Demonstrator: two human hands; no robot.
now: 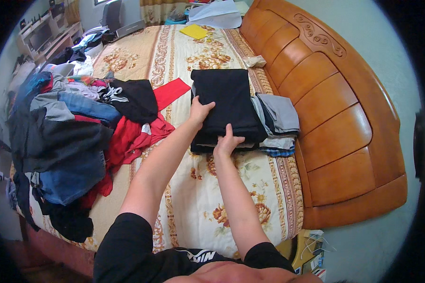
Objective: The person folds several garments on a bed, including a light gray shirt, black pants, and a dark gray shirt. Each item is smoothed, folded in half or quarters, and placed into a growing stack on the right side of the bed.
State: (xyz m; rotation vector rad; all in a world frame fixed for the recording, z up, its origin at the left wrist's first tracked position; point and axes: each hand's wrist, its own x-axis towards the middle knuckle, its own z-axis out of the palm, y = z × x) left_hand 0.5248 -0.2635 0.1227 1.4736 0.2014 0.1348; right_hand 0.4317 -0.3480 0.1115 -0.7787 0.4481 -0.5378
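Note:
A folded black garment lies on top of a pile of dark folded clothes on the bed. My left hand touches the pile's left edge, its thumb resting on the black cloth and its fingers spread. At the front edge is my right hand, with digits apart against the dark fabric. Parts of both hands' undersides are hidden. Close against the pile's right side stands a second stack of folded clothes, with a grey garment uppermost and blue plaid cloth at the bottom.
Loose clothes heap up on the left, including blue jeans, a red garment and a black garment with white laces. A wooden headboard borders the right side. A yellow sheet lies on the floral bedspread.

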